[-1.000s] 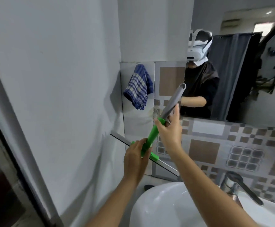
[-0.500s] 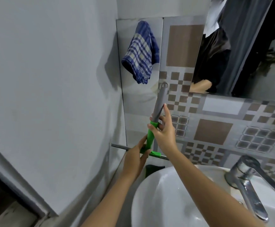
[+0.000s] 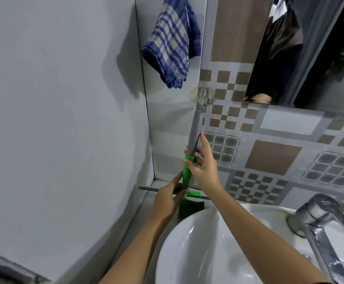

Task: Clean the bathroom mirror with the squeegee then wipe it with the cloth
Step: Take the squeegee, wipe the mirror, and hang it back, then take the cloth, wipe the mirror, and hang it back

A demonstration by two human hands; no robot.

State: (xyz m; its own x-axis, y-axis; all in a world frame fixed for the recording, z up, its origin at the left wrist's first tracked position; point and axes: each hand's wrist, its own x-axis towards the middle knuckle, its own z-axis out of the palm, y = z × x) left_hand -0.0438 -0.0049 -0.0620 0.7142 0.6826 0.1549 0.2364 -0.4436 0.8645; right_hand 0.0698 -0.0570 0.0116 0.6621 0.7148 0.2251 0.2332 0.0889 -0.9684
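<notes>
The squeegee (image 3: 194, 136) stands nearly upright against the tiled wall, grey handle above, green neck below, its blade bar level just over the sink's back ledge. Its handle tip sits right under a clear wall hook (image 3: 202, 97). My right hand (image 3: 202, 167) grips the handle where grey meets green. My left hand (image 3: 170, 197) holds the green neck close to the blade. A blue checked cloth (image 3: 173, 39) hangs on the wall above left. The mirror (image 3: 310, 48) fills the upper right and reflects a dark-clothed person.
A white sink (image 3: 197, 253) lies below my arms, with a chrome tap (image 3: 322, 222) at the right. A dark green sponge (image 3: 190, 207) rests on the ledge behind the sink. A plain grey wall closes in on the left.
The squeegee has swung from a tilt to nearly upright and come down close to the wall, its handle tip now under the hook. My view has dropped toward the sink.
</notes>
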